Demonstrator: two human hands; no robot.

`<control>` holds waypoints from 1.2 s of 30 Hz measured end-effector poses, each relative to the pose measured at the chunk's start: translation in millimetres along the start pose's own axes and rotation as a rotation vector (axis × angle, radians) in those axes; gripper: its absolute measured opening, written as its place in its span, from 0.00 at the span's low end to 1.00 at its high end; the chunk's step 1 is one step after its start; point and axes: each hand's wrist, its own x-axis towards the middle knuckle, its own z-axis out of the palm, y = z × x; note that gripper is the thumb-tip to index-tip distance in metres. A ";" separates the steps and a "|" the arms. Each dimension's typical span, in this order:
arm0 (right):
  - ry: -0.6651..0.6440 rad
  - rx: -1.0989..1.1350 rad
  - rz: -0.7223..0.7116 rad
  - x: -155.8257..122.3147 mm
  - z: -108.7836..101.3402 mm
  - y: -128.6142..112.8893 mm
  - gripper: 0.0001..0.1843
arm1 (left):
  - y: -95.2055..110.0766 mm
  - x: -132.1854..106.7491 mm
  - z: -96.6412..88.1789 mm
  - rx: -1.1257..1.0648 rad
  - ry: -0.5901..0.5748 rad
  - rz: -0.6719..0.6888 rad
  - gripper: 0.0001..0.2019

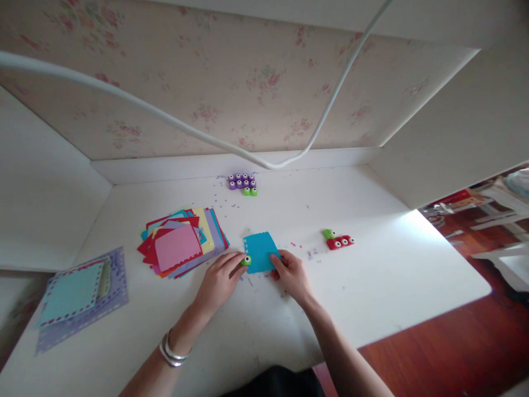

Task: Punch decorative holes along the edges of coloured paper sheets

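Observation:
My left hand [221, 278] is closed on a small green craft punch [245, 261] with a white and black button on top. The punch sits at the lower left edge of a blue sheet of paper [261, 249]. Small cut-out shapes run down that sheet's left edge. My right hand [292, 274] pinches the sheet at its right edge, thumb on top and fingers underneath. Whether the punch's slot is around the paper is hard to make out.
Left of the hands lies a stack of coloured paper [177, 246]; farther left are punched sheets [74, 292]. Purple punches [238, 183] with two green ones [250, 192] stand near the wall. Red punches [339, 242] and a green one [329, 233] lie right. A white cable [173, 122] hangs in front.

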 end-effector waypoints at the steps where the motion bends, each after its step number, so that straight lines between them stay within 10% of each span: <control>1: -0.004 -0.029 -0.002 -0.2 -0.5 -0.2 0.18 | 0.7 -0.5 -0.3 0.005 0.001 0.000 0.13; 36: 0.042 -0.227 0.010 -8.5 -3.0 -6.7 0.18 | 5.2 -15.3 0.5 0.106 0.035 -0.019 0.14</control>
